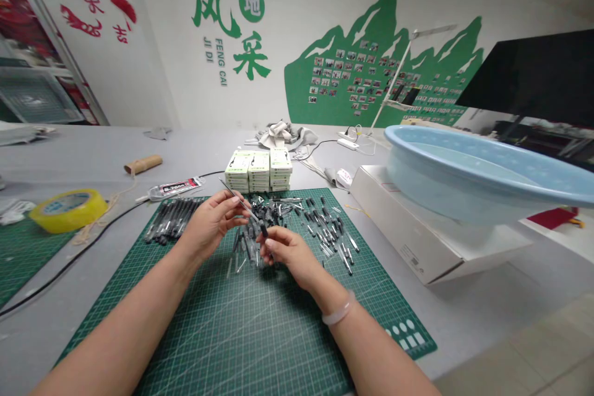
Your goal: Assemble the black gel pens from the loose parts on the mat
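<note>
My left hand point(216, 219) is closed, pinching a slim pen refill point(245, 206) that slants down to the right. The refill's lower end meets a black pen part point(263, 229), which my right hand point(288, 252) grips between thumb and fingers. I cannot make out whether the two pieces are joined. Behind and below my hands lies a pile of loose black and clear pen parts point(271, 209) on the green cutting mat point(232, 334). More scattered pen pieces point(329, 232) lie right of my right hand. A row of black pens point(169, 219) sits left of my left hand.
Stacked small boxes point(248, 164) stand at the mat's far edge. A large blue basin point(464, 179) rests on a white box point(408, 229) at right. At left are yellow tape point(69, 210), a black cable point(93, 236) and a brown tube point(143, 164). Crumpled cloth point(285, 135) lies behind.
</note>
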The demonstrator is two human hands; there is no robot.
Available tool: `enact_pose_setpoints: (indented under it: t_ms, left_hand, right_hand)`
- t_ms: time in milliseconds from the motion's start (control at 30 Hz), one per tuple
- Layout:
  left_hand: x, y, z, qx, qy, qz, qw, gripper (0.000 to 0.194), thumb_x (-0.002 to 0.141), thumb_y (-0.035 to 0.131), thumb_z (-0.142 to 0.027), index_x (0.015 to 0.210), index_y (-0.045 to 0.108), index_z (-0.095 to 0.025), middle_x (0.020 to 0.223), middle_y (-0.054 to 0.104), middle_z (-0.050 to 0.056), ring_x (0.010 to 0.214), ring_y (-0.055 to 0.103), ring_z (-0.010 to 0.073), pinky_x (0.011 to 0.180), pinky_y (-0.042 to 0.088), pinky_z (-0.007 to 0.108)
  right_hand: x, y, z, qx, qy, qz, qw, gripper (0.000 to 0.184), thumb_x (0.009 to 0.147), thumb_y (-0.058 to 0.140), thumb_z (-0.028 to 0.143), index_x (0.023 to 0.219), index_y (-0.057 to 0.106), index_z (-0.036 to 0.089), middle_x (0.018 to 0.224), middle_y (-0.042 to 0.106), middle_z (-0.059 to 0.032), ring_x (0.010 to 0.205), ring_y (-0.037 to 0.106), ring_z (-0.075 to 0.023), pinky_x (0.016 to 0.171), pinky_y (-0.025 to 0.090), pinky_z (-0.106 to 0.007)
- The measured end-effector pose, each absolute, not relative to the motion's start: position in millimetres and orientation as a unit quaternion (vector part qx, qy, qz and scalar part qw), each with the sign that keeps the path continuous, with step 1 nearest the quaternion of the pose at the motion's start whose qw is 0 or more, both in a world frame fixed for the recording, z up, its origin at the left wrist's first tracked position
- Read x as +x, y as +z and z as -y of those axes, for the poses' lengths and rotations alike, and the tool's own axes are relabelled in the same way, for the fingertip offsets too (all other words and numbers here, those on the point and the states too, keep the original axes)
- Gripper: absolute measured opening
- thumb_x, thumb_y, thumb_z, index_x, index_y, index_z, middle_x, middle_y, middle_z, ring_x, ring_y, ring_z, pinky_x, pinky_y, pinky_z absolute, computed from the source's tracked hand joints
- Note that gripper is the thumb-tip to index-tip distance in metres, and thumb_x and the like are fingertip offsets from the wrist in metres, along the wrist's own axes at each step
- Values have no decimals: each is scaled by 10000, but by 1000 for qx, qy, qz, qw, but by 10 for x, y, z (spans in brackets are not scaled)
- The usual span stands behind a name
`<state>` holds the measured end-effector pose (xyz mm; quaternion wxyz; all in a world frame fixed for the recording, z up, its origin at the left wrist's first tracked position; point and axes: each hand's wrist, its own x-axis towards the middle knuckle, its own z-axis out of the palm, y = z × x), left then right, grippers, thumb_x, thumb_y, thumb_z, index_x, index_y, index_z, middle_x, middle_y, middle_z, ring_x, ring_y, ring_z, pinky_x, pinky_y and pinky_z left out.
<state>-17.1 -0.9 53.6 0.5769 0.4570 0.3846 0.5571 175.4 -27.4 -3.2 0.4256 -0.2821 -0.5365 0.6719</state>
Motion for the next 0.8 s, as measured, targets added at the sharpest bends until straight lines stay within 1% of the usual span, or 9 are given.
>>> enact_pose_setpoints:
  t_ms: [233, 500, 667, 800]
  left_hand:
    - [-137, 491, 9, 452, 551, -388, 584, 198, 748, 697, -275, 885, 606, -164, 832, 675, 34, 709, 647, 129, 619, 560, 237]
    - [-142, 476, -5, 459, 546, -399, 577, 214, 735, 705, -301, 876, 606, -175, 818, 674, 25, 715, 644, 136, 618, 553, 249]
    - [-150, 508, 20, 528, 541, -399, 519, 218, 761, 673, -352, 881, 608, -181, 821, 669, 24, 708, 629, 152, 664, 542, 293]
    - [-104, 524, 67, 609, 493, -407, 470, 217, 787, 639, -368, 872, 624, -168, 844, 668, 37, 763, 614, 171, 682, 510, 282]
  right_hand:
    - [1734, -22, 278, -286, 662, 551, 419, 234, 810, 627, 389, 923, 648, 185, 695, 601, 3, 591, 517, -101, 594, 396, -236]
    - [1741, -9, 277, -278, 663, 553, 420, 224, 812, 622, 371, 930, 653, 182, 695, 608, 2, 592, 518, -102, 597, 394, -237]
    - [1737, -36, 268, -289, 663, 549, 419, 214, 806, 620, 339, 916, 665, 161, 673, 602, 3, 552, 492, -86, 551, 357, -222]
    - [1730, -82, 256, -281, 671, 538, 426, 233, 812, 609, 335, 942, 669, 151, 680, 599, -3, 520, 458, -74, 509, 298, -216]
